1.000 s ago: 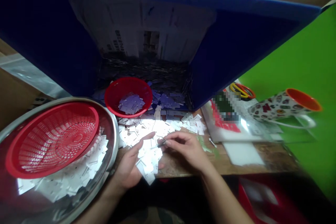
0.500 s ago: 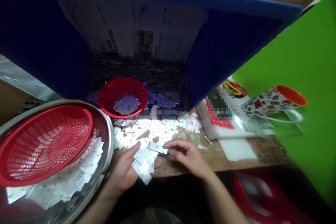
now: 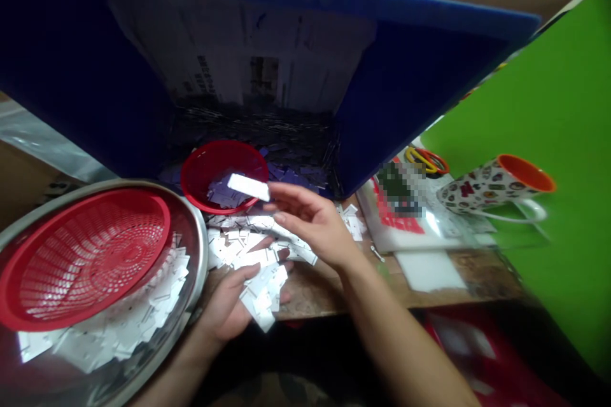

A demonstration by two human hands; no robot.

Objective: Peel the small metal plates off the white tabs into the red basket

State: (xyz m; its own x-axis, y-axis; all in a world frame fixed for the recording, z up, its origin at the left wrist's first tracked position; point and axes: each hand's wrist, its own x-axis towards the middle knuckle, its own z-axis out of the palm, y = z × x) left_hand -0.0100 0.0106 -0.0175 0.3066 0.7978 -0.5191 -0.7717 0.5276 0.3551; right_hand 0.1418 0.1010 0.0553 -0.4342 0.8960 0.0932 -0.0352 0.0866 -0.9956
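Fingers of L hand (image 3: 228, 315) loosely curled, palm up, w/ a stack of flat white pcs (image 3: 263, 297) held in it; fingers of R hand (image 3: 317, 224) part spread, thumb apart from index, w/ a single white pc (image 3: 247, 186) right at the index tip, can't tell if gripped or let go. L to R: metal basin (image 3: 203, 251) w/ red strainer (image 3: 102, 261) tilted in it, atop more flat pcs (image 3: 126, 338); red bowl (image 3: 203, 162) at mouth of blue bin (image 3: 410, 82), some pcs inside, single pc over its near R side. Loose pcs (image 3: 233, 248) spread on wood table (image 3: 319, 299), betw. bowl & L hand. Farther R, small metal item (image 3: 377, 253), yellow/orange-handled scissors (image 3: 422, 159), then patterned mug (image 3: 482, 192) w/ orange inside, nr green wall (image 3: 568, 114).
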